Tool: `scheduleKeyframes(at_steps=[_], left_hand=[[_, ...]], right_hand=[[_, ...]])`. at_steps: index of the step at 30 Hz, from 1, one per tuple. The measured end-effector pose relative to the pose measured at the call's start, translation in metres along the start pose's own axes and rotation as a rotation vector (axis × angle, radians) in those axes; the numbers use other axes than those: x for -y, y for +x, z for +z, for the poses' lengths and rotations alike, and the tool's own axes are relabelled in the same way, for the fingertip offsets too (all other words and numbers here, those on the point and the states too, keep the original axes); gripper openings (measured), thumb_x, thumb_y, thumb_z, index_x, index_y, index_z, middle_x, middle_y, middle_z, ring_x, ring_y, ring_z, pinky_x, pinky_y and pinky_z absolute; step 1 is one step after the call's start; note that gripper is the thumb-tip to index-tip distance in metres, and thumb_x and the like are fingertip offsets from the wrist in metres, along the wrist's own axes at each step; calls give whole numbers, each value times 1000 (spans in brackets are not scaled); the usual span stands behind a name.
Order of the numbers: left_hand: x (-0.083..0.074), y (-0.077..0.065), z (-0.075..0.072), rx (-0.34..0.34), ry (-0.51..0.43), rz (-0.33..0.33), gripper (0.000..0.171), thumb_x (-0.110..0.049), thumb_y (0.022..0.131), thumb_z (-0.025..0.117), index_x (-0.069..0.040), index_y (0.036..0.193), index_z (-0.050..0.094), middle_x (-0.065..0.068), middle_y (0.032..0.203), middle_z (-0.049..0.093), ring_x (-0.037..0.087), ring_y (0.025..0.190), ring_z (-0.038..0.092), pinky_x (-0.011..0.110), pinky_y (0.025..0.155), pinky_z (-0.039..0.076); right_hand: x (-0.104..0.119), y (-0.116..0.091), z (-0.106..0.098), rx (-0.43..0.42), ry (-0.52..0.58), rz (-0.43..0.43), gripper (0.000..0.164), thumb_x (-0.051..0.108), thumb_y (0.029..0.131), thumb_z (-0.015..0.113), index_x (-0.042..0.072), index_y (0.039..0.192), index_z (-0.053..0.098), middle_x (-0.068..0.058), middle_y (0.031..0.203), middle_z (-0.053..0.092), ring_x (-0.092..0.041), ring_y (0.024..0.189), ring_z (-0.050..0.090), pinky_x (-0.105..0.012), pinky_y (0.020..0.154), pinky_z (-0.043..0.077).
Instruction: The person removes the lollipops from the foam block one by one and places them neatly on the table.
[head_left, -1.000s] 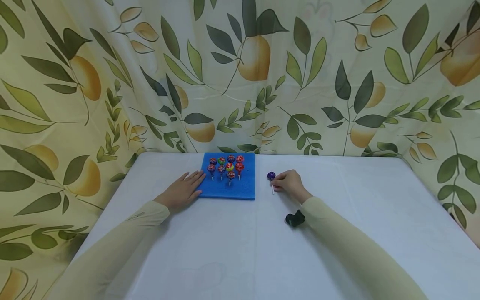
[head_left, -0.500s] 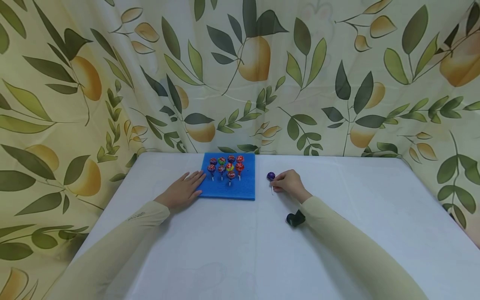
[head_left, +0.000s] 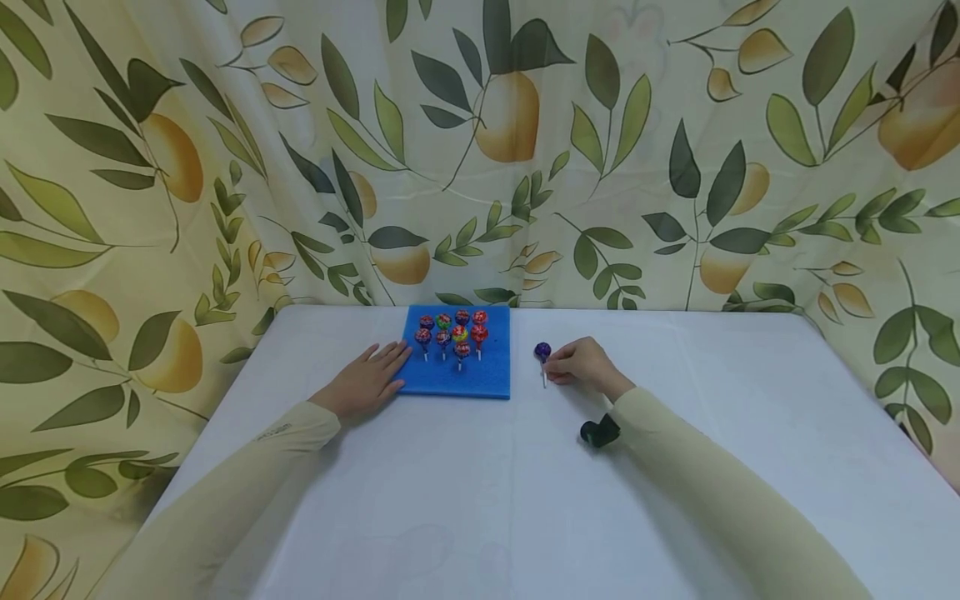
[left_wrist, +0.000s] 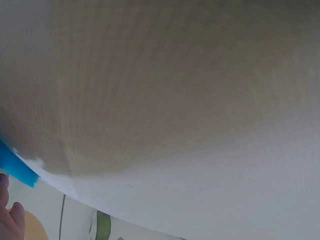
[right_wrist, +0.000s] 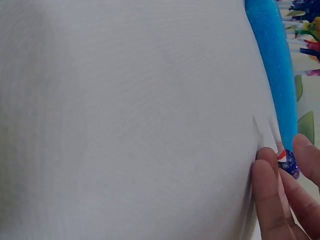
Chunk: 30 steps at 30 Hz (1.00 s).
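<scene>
My right hand (head_left: 583, 365) has its thumb and fingertips at the neck of a purple-wrapped lollipop (head_left: 542, 351) and pinches it, right of the blue foam board (head_left: 480, 383). The white stick hangs downward toward me. In the right wrist view the lollipop (right_wrist: 289, 165) shows between the fingers and thumb; the exact contact is partly hidden. My left hand (head_left: 363, 382) lies flat with fingers spread, its fingertips touching the board's left edge. Several wrapped lollipops (head_left: 460, 334) stand with their sticks in the board, in rows toward its far side. The left wrist view catches only fingertips and a board corner (left_wrist: 17, 167).
A white cloth (head_left: 450, 492) covers the table. Near the right cuff is a black object (head_left: 599, 432), apparently worn at the wrist. A curtain (head_left: 300, 208) with a leaf and fruit print hangs behind the table's far edge.
My right wrist and forearm have shifted slightly to the right, with the fingertips drawing a little right along the lollipop. The lollipop hardly moves. My left hand and the board stay put.
</scene>
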<state>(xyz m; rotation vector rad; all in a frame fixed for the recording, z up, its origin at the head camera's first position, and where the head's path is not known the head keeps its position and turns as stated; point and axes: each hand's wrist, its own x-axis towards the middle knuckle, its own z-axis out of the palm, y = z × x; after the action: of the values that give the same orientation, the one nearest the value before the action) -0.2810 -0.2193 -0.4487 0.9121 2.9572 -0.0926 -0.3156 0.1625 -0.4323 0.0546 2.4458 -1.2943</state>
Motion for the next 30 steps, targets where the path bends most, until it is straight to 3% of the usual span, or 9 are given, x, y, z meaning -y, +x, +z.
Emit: scheduleKeyframes(at_steps=[10,15,21,30], left_hand=[[-1,0,-1,-10,-11,-1,62,-40,100,34,-3,149,23,14,156,23,31,145,22,49,119,16],[0,-1,1,-17,-8,4,61,-39,100,34,-3,148,24,15,156,24,31,144,23,49,118,16],[-1,-2,1,-18,-3,3,61,-39,101,34,-3,149,23,14,156,23,31,144,22,49,119,16],[-1,-1,0,-15,14,5,62,-40,100,34,-3,149,24,14,156,24,31,144,23,49,118,17]], right_hand=[[2,-7,-20,128,12,-13,38,19,86,69,-3,117,63,-15,100,72,-13,80,70,-25,76,57],[-4,-7,-26,118,-1,-41,41,19,87,68,0,122,61,-17,115,67,-13,89,69,-31,88,55],[-6,-10,-31,89,58,-65,41,18,86,69,0,121,62,-17,124,63,-12,94,68,-30,89,54],[-11,-13,-31,98,124,-213,41,18,86,68,-2,121,61,-20,123,62,-8,95,67,-29,89,54]])
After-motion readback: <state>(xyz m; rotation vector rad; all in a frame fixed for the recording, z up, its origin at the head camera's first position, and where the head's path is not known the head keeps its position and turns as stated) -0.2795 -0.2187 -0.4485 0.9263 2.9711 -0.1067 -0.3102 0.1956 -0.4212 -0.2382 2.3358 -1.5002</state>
